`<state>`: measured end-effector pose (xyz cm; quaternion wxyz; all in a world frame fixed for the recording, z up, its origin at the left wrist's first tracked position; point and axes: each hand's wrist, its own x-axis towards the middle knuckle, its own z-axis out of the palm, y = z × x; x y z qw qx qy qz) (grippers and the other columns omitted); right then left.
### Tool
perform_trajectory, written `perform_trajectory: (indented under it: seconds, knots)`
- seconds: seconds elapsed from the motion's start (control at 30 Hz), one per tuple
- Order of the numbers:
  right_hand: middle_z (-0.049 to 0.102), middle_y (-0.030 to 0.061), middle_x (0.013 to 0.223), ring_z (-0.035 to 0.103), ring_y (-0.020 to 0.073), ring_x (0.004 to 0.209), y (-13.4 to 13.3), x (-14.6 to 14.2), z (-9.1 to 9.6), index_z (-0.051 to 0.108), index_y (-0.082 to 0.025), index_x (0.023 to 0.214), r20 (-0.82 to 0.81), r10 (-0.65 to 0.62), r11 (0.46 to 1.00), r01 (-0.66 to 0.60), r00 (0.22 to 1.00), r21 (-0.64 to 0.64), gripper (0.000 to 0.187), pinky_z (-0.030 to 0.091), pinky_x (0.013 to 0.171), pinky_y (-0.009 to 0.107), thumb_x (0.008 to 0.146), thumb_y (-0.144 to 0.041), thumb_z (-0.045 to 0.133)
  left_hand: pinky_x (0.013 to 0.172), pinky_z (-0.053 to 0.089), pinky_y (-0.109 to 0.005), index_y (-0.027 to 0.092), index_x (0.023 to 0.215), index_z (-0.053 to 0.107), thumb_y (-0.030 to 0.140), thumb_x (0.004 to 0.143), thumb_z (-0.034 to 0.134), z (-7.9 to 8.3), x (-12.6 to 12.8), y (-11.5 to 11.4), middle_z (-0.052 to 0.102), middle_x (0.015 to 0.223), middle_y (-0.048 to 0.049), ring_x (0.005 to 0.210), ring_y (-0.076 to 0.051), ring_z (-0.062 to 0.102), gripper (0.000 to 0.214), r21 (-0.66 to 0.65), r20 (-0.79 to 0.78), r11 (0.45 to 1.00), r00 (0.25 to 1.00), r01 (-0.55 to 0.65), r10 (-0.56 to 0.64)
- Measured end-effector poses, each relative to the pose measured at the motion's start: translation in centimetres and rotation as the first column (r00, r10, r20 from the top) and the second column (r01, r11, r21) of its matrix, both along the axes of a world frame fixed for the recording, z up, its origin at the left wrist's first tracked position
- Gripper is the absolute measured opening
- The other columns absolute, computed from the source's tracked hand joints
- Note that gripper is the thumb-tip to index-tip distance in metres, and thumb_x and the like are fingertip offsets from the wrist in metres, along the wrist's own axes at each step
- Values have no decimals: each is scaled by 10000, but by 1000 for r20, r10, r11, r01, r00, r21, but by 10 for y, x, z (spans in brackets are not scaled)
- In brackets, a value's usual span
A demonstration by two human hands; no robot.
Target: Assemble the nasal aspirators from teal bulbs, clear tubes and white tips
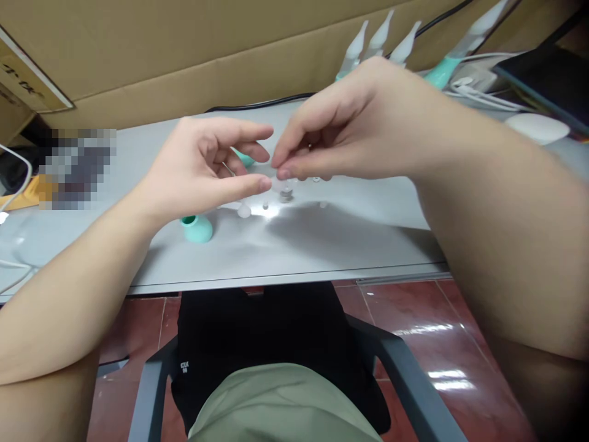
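My left hand (209, 162) and my right hand (343, 126) meet fingertip to fingertip above the grey table (322, 239). Both pinch a small clear part (277, 182) between thumb and fingers; what exactly it is I cannot make out. A teal piece (243, 159) shows behind my left fingers. Below the hands lie several tiny parts: a small metal piece (286, 194), a white cap (243, 211) and a bead (265, 206). A teal rubber cup (197, 228) stands on the table under my left wrist.
Several teal and white nozzle-shaped items (377, 46) stand at the table's back against cardboard (184, 55). Cables (478, 95), a white oval object (536, 127) and a dark device (547, 80) sit at the right. A grey chair (405, 374) is below.
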<state>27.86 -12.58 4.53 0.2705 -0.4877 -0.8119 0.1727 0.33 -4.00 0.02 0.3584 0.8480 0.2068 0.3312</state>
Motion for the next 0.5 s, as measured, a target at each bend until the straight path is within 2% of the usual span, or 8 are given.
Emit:
perform_trajectory:
  seconds: [0.1,0.2,0.27,0.37,0.43,0.5]
  knots:
    - [818,-103,745,744,125,702,1,5,5,987,-277,946,145,-8,997,20,989,-79,252,579,749,357,1030,-41,1014,611,689,-356,269,1279,999,835,930,1120,-2,-2,8,918,1086,-94,768,-223,863,676,176,172,983,985,-46,15]
    - [818,-89,738,732,130,684,5,5,5,957,-271,887,282,22,989,20,959,-143,282,541,697,339,1004,-17,995,591,617,-307,296,1167,1025,842,982,1090,0,-1,16,893,944,-51,762,-192,835,580,278,327,955,945,-102,5]
    - [822,-47,754,714,153,686,6,2,3,949,-255,880,344,58,984,5,937,-180,284,523,676,351,1003,0,959,594,592,-299,305,1129,1029,724,1020,1098,-1,0,20,896,915,-33,760,-176,812,439,326,369,934,929,-150,20]
    - [825,-14,793,680,166,701,8,1,1,947,-244,890,406,77,983,-2,911,-181,247,487,681,367,992,-19,958,586,529,-294,272,1124,1028,380,1061,1007,-4,-1,26,906,920,-30,719,-144,750,127,392,394,892,917,-225,58]
    - [809,-24,793,669,159,712,7,2,1,949,-249,913,401,78,986,-11,913,-167,173,479,710,365,1004,-104,980,570,479,-288,246,1122,1023,213,1014,914,-5,-4,28,907,921,-31,695,-128,723,156,430,380,871,923,-236,62]
    - [745,-40,739,641,150,710,6,3,2,941,-254,916,323,73,992,-36,944,-118,133,487,747,372,1036,-199,951,573,458,-284,230,1141,1015,145,993,870,-2,-9,27,913,939,-27,691,-120,723,224,476,306,847,947,-236,92]
